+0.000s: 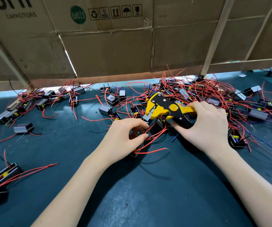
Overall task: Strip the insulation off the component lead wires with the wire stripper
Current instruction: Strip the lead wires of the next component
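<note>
You are between strips, lining up the next lead rather than cutting it. Your right hand (208,126) is wrapped round the handles of the wire stripper (166,108), fingers curled over the yellow upper handle and thumb under the black lower one; the tool's head points left and hangs just above the near edge of the big tangle of components (213,99) at the far right of the tabletop (148,185). Whether the handles are squeezed cannot be told from here.

Your left hand (125,136) sits just left of the stripper head, fingers curled, thumb and forefinger pinching red lead wires (154,135) that run from a small black component (136,153) partly hidden under your palm. No wire looks seated in the stripper's mouth yet.

The next move, as I judge it, is to single out one red lead, straighten its free end and feed it into the mouth before you squeeze. Keep neighbouring leads clear so only one is caught. A smaller scatter of components (42,102) lies at the far left.
</note>
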`<state>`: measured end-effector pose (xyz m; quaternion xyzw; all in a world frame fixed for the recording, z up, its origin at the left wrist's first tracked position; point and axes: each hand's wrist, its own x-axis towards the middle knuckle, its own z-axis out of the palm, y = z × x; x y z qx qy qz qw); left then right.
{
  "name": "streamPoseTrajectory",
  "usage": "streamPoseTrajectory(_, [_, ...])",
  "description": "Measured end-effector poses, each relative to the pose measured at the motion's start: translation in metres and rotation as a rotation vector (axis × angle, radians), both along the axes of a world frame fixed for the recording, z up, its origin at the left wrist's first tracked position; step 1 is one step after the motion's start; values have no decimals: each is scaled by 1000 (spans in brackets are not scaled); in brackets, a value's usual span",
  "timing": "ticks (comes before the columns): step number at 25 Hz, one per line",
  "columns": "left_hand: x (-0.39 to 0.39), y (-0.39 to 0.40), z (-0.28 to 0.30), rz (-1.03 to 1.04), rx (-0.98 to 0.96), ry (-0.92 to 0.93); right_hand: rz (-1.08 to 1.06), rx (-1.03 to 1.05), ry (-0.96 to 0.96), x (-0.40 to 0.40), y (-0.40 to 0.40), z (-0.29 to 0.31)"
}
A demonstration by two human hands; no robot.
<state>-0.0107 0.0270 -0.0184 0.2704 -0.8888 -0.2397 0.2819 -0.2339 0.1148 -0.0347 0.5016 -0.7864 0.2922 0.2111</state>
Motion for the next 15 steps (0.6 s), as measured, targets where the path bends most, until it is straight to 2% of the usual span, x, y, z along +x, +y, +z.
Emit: streamPoseTrajectory(15, [0, 1, 3, -17, -8, 36, -4, 16, -2, -1, 0, -1])
